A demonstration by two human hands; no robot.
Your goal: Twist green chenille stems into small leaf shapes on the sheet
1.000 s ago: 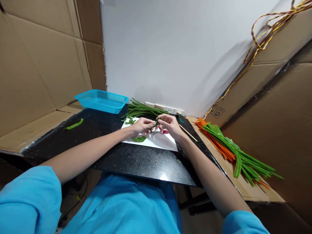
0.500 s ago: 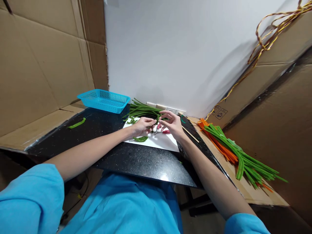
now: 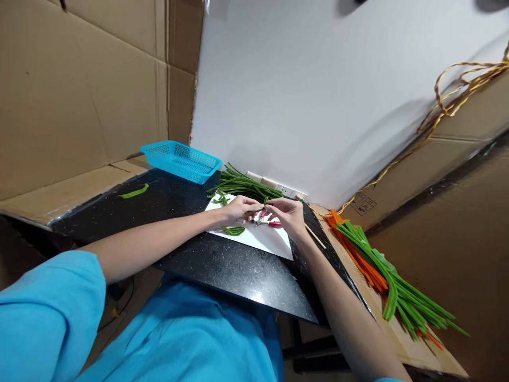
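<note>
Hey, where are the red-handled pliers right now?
In the head view, just right of centre, the red-handled pliers lie on the white sheet, showing just below and between the left hand and the right hand.

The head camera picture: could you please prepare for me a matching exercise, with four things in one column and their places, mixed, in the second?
1. Blue perforated plastic basket
2. Metal pliers with red handles
3. Small dark green fuzzy piece
4. Orange fuzzy strips

A. Between the left hand and the right hand
B. Partly under bright green strips
C. Behind and left of the flat white sheet
D. Lying on the white sheet

Pairs: 1-C, 2-D, 3-A, 4-B.
</note>
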